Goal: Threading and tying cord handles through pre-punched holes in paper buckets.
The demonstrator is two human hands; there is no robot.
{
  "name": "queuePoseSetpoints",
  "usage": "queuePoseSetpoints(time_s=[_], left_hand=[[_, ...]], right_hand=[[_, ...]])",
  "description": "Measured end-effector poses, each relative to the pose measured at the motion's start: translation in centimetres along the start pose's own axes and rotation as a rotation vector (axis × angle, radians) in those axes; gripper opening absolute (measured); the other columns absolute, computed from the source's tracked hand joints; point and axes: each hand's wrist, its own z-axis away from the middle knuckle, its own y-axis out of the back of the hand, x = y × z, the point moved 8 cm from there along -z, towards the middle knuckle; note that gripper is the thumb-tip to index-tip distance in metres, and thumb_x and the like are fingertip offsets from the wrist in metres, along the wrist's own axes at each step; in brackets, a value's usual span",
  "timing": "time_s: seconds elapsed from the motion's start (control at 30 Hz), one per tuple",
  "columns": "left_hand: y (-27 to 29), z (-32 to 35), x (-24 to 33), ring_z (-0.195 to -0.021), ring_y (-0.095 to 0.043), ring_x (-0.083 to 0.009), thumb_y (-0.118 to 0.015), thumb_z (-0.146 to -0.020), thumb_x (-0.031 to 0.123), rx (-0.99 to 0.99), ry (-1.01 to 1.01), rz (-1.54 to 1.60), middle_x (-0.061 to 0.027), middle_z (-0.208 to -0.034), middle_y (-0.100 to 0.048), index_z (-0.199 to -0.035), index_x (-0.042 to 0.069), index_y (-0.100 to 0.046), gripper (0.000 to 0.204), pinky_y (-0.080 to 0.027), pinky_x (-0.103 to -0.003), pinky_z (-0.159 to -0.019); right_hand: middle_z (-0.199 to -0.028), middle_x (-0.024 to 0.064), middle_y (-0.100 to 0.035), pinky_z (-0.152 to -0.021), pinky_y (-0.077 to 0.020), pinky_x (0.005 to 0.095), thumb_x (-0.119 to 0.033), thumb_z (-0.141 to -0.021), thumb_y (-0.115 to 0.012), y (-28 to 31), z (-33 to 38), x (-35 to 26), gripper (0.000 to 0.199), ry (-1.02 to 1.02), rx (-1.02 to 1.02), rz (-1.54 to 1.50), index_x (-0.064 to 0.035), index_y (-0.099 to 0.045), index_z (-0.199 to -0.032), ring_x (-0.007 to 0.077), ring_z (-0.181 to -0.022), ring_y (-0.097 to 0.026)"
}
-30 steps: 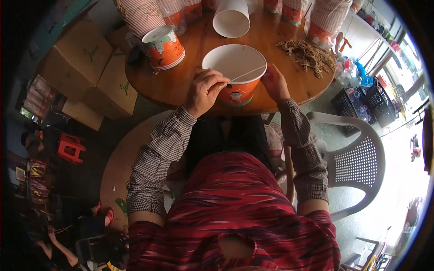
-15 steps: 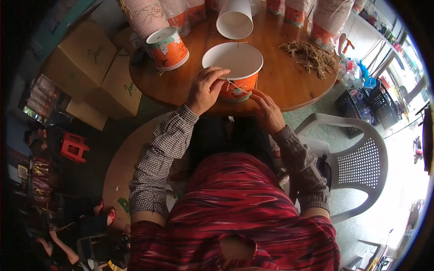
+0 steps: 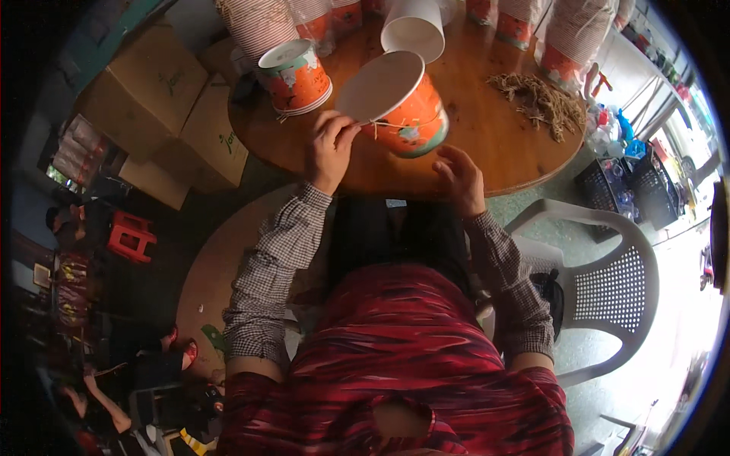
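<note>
Right hand (image 3: 458,176) hovers at the near edge of the round wooden table (image 3: 487,144), fingers loosely spread, gripping nothing, just below the tub. Left hand (image 3: 329,144) pinches the rim of the orange paper tub (image 3: 403,106), which is tilted, its white lid facing the camera. Beyond stand a second lidded tub (image 3: 295,76), a white cup (image 3: 414,29) and a straw pile (image 3: 541,99).

Tilted bucket (image 3: 399,102) on table (image 3: 487,144); lidded bucket (image 3: 295,76) left, straw pile (image 3: 541,99) right.
</note>
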Motion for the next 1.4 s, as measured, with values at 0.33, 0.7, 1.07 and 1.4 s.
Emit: queuePoseSetpoints(time_s=[0.33, 0.7, 1.07, 1.4], left_hand=[[-3.0, -0.4, -8.6, -0.066, -0.059, -0.0107, -0.061, -0.088, 0.015, 0.190, 0.683, 0.622, -0.0022, -0.078, -0.061, -0.094, -0.001, -0.057, 0.017, -0.047, -0.023, -0.063], [-2.6, 2.8, -20.7, -0.099, -0.056, -0.0188, -0.064, -0.085, 0.014, 0.092, 0.763, 0.500, -0.0059, -0.104, -0.061, -0.115, 0.002, -0.056, 0.033, -0.047, -0.032, -0.085], [-2.9, 5.7, -13.3, -0.109, -0.052, -0.0300, -0.062, -0.082, 0.016, -0.379, 0.289, -0.243, -0.0109, -0.110, -0.057, -0.101, 0.004, -0.059, 0.023, -0.043, -0.041, -0.090], [-2.8, 5.9, -13.7, -0.111, -0.051, -0.0312, -0.063, -0.082, 0.013, -0.363, 0.330, -0.214, -0.0112, -0.112, -0.057, -0.103, 0.003, -0.058, 0.023, -0.042, -0.041, -0.094]], right_hand=[[-0.091, 0.0068, -0.063, -0.049, -0.0457, 0.0231, -0.011, -0.088, -0.060, -6.4, -9.4, -5.2, 0.017, 0.099, 0.132, -0.494, -0.0048, -0.051, -0.101, 0.0148, -0.068, -0.065], [-0.082, 0.0126, -0.066, -0.062, -0.0501, 0.0305, -0.008, -0.083, -0.060, -17.3, -22.8, -12.9, 0.019, 0.490, -0.060, -0.055, -0.0039, -0.057, -0.101, 0.0212, -0.072, -0.065], [-0.079, 0.0187, -0.062, -0.065, -0.0477, 0.0448, -0.025, -0.084, -0.058, -28.3, -27.3, -17.7, 0.020, 0.844, -0.325, 0.568, -0.0056, -0.055, -0.091, 0.0373, -0.076, -0.061], [-0.083, 0.0208, -0.061, -0.068, -0.0470, 0.0478, -0.023, -0.083, -0.060, -31.3, -27.1, -13.0, 0.020, 0.826, -0.464, 0.667, -0.0059, -0.055, -0.092, 0.0400, -0.080, -0.060]])
